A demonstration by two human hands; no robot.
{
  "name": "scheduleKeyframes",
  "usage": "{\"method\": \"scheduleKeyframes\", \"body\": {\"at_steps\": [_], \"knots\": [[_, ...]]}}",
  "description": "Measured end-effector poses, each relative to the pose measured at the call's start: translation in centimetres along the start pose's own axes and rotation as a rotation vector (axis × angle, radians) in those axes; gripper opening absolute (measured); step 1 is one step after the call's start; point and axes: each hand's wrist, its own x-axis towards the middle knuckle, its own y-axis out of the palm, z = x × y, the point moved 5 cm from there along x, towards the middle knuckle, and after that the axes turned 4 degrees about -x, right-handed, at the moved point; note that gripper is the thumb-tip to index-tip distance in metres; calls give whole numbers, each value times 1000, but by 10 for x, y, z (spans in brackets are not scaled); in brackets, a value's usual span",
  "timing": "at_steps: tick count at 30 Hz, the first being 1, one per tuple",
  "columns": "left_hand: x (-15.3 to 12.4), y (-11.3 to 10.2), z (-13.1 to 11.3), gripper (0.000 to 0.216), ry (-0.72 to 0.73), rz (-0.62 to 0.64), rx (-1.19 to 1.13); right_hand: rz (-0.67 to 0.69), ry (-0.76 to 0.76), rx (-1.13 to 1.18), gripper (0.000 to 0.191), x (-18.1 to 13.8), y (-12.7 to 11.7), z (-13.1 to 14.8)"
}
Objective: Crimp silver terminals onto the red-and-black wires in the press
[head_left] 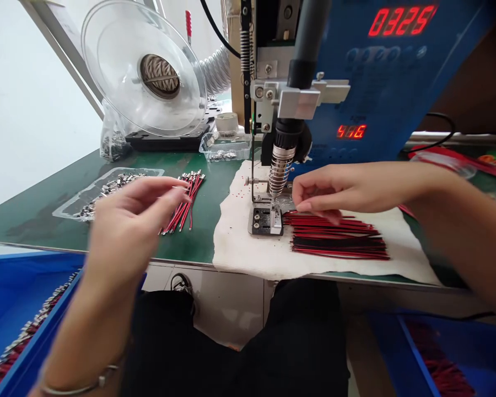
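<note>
My left hand (134,218) is slightly blurred above the left part of the green table. Its thumb and index finger are brought together in a pinch, and anything between the tips is too small to make out. Just beyond them lies a loose pile of red and black wires (191,201) with metal ends. My right hand (334,190) pinches the end of a red and black wire (289,213) beside the small black jig (261,221). The soldering iron tip with its coil spring (281,171) stands right above that jig. Under my right fingers lies a row of red and black wires (339,242).
A clear tray of metal connectors (107,190) sits behind my left hand. The blue soldering machine (367,82) stands at the back, with a clear fume hood (116,66) to its left. White cloth (240,242) covers the table front. Blue bins (8,275) flank my legs.
</note>
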Motion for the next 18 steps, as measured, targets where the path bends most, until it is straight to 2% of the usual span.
{"method": "scheduleKeyframes", "body": {"at_steps": [4,8,13,18], "knots": [[-22,62,3,5,-49,173,-317,-192,-19,-22,31,6,8,-6],[-25,98,6,3,-84,233,-432,-312,5,82,34,4,19,-12],[-27,108,15,10,-165,231,-475,-479,-49,130,36,3,22,-15],[-34,103,22,17,-167,237,-389,-527,-73,46,29,5,25,-10]]}}
